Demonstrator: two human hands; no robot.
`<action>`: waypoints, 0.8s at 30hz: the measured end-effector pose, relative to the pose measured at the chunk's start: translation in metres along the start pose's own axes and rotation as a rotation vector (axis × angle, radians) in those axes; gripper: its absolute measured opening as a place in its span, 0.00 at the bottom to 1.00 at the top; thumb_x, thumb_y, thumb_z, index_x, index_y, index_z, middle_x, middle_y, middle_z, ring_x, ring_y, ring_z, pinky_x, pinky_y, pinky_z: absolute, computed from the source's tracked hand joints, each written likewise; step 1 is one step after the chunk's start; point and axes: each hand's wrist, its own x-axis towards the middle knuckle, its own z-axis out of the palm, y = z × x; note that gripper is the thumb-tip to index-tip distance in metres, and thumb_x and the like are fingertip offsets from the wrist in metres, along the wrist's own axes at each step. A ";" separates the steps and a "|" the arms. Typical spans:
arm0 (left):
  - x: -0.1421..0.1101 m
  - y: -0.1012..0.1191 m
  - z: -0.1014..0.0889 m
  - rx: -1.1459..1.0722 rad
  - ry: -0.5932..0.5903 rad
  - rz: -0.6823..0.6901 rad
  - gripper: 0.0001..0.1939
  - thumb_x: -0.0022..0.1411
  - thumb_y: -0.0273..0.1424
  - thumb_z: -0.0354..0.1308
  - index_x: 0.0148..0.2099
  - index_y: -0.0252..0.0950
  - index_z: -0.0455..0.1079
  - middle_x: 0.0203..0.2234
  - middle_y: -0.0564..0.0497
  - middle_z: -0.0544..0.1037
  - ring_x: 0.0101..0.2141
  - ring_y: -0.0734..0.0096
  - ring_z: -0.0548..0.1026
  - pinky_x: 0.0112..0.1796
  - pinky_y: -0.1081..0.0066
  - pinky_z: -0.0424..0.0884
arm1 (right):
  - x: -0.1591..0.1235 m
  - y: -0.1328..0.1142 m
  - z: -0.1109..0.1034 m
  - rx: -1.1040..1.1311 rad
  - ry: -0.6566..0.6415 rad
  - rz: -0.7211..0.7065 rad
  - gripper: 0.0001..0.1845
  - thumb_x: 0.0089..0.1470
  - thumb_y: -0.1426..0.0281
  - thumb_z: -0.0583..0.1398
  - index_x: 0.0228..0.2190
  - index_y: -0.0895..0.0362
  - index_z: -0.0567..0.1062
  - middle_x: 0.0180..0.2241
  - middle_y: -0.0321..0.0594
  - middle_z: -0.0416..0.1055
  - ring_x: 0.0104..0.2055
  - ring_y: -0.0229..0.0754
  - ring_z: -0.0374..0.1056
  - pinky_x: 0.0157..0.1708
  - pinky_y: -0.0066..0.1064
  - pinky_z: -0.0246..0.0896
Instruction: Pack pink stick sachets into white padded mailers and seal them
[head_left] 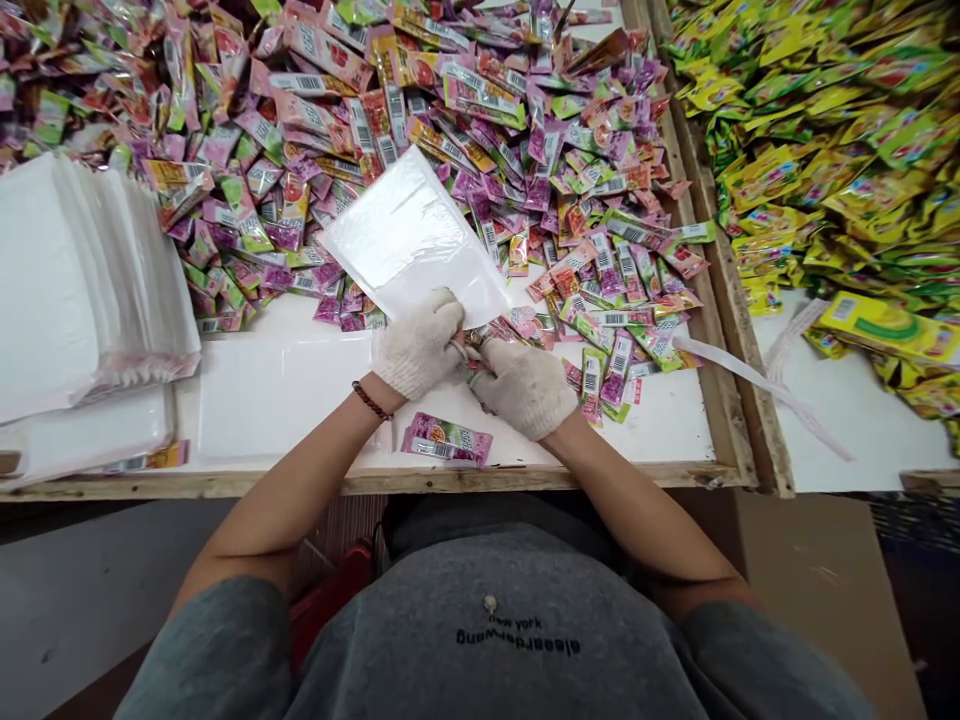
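Observation:
My left hand (421, 345), in a white knit glove with a beaded bracelet at the wrist, is closed on the lower edge of a clear plastic bag (412, 235). The bag slants up and away over the heap of snack sachets (480, 90). Close beside it, my right hand (523, 385), gloved too, has its fingers curled in near the bag's lower corner. What lies inside those fingers is mostly hidden. One purple and green sachet (448, 440) rests on the white table just below both hands.
Left stands a thick stack of plastic bags (82, 280), with more flat bags (281, 395) beside it. Wooden strips (701, 250) divide off yellow packets (847, 180) at right. A white strap (765, 385) crosses the divider. A wooden rim (262, 484) edges the table's front.

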 end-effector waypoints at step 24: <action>0.015 -0.001 -0.033 -1.094 0.216 -0.541 0.11 0.61 0.31 0.60 0.28 0.39 0.62 0.19 0.56 0.66 0.19 0.76 0.64 0.21 0.74 0.60 | 0.038 0.061 0.014 1.298 -0.103 -0.029 0.20 0.54 0.48 0.61 0.32 0.50 0.67 0.21 0.35 0.72 0.22 0.44 0.72 0.21 0.32 0.66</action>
